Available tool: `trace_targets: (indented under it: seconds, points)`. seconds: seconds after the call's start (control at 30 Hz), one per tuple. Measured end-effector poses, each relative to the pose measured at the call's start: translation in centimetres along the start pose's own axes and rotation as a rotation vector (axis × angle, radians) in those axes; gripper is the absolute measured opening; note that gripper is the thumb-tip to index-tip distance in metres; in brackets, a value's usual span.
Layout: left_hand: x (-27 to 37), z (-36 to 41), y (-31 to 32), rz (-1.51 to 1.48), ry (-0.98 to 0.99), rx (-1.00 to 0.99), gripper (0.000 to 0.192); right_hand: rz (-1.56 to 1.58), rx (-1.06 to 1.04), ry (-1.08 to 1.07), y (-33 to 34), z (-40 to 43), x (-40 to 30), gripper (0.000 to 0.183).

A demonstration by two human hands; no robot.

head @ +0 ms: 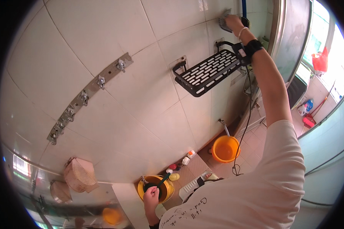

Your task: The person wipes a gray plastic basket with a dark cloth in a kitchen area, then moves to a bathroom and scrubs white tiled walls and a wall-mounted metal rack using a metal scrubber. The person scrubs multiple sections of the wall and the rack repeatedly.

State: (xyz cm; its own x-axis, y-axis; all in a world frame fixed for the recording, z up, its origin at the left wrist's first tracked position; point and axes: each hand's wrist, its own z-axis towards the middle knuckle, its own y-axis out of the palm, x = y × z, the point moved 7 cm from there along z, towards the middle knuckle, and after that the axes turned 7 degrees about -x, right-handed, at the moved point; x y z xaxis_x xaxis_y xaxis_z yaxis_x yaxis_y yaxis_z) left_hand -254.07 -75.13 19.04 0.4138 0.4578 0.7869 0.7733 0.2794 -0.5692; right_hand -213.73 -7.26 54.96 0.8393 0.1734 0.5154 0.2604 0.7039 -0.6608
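Observation:
My right hand (233,23), at the end of a raised arm, grips a grey scrubber or cloth (224,20) against the white tiled wall (183,37). Blur hides exactly what kind it is. Below that hand, a black slotted metal shelf (209,70) is fixed to the wall. My left hand (151,196) is low down with its fingers curled, in front of a yellow bucket (169,186). A dark green dipper-like thing with a handle (164,179) lies across the bucket beside that hand. Whether the fingers hold it, I cannot tell.
A metal strip of hooks (84,98) runs along the wall. An orange bucket (226,149) stands on the floor under a tap (222,121). Several bottles (186,160) line the wall's foot, near a white squat toilet (190,187). A black cable (248,114) hangs beside my right arm.

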Motion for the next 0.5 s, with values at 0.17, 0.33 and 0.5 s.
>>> trace_targets:
  seconds: [0.17, 0.33, 0.5]
  points:
    - [-0.6, -0.8, -2.6, -0.031, 0.006, -0.004, 0.023, 0.001, 0.119, -0.085, -7.7, -0.6, -7.7, 0.006]
    - [-2.3, -2.7, -4.9, 0.091, 0.017, 0.015, 0.023, 0.599, -0.007, 0.19, -11.8, -0.8, -14.0, 0.024]
    - [-4.2, -4.0, -5.5, 0.106, 0.015, 0.002, 0.024, 1.014, 0.088, 0.386, -17.6, -4.1, -21.0, 0.043]
